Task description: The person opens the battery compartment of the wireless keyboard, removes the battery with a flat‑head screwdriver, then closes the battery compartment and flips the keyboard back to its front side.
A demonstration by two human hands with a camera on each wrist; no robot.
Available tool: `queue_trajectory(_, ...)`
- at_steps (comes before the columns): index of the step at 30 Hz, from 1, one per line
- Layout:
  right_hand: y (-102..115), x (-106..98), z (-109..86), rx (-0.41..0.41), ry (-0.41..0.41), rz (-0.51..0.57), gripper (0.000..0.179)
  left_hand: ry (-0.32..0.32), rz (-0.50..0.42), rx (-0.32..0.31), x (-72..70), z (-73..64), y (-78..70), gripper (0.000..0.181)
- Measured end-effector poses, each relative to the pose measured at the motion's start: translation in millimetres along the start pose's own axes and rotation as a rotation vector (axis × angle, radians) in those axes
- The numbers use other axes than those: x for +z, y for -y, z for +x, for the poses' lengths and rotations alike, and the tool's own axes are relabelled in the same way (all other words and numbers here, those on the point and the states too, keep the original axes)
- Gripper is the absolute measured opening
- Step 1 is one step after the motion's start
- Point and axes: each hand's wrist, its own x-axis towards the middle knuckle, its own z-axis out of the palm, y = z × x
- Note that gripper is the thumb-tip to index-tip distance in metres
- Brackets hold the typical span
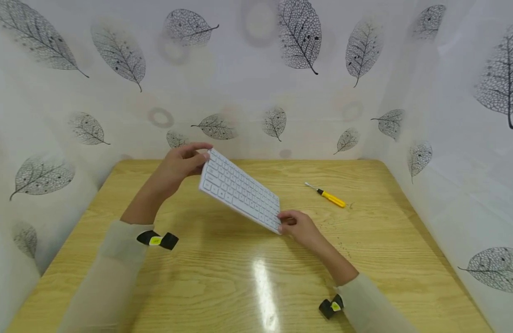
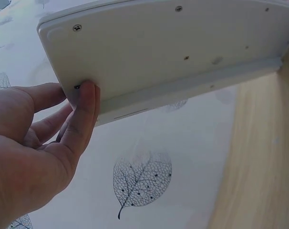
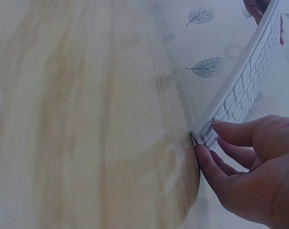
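Your left hand (image 1: pixel 175 169) has its fingers pinching the raised left end of a white rectangular keyboard (image 1: pixel 242 190); your right hand (image 1: pixel 302 229) pinches the lower right end. Keyboard slants over the middle of the yellowish wood-grain counter (image 1: pixel 210 286). Yellow-and-black-handled metal screwdriver (image 1: pixel 333 199) lies toward the back right corner.

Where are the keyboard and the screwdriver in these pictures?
Keyboard (image 1: pixel 242 191), head view: on the keys, near the middle.
Screwdriver (image 1: pixel 327 195), head view: on its yellow handle.
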Motion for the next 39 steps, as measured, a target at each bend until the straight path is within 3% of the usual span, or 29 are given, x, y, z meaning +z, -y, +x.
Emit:
queue_trajectory(16,25.0,13.1,-0.3,-0.092,0.031,0.134,0.038,0.029,-0.007,0.042,13.4,7.5,-29.4,0.04)
queue_trajectory(29,66.0,10.8,-1.7,-0.211,0.055,0.178,0.038,0.032,-0.011,0.042,24.3,11.1,-37.8,0.04)
queue_trajectory(39,79.1,10.2,0.8,-0.28,0.058,0.189,0.04,0.04,-0.016,0.037,27.2,13.1,-45.0,0.042)
